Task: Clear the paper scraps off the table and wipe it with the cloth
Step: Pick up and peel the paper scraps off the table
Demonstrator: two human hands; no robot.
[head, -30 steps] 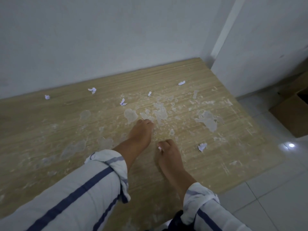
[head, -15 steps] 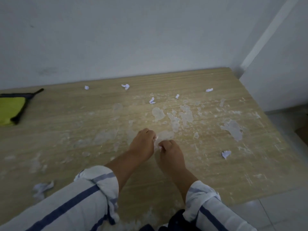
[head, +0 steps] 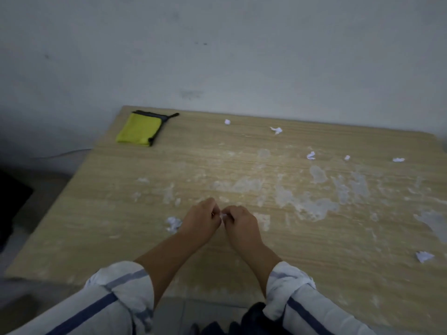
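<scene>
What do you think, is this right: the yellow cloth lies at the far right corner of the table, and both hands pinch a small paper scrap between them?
No. The head view shows the yellow cloth at the far left corner of the table, not the right. The rest holds: left hand and right hand pinch a small paper scrap between them.

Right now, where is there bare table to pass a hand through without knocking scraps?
Bare: the table's left side between the yellow cloth and the crumpled scrap by the left hand; the near edge between the right hand and the right-edge scrap. Crowded: the far right, a loose row of scraps.
</scene>
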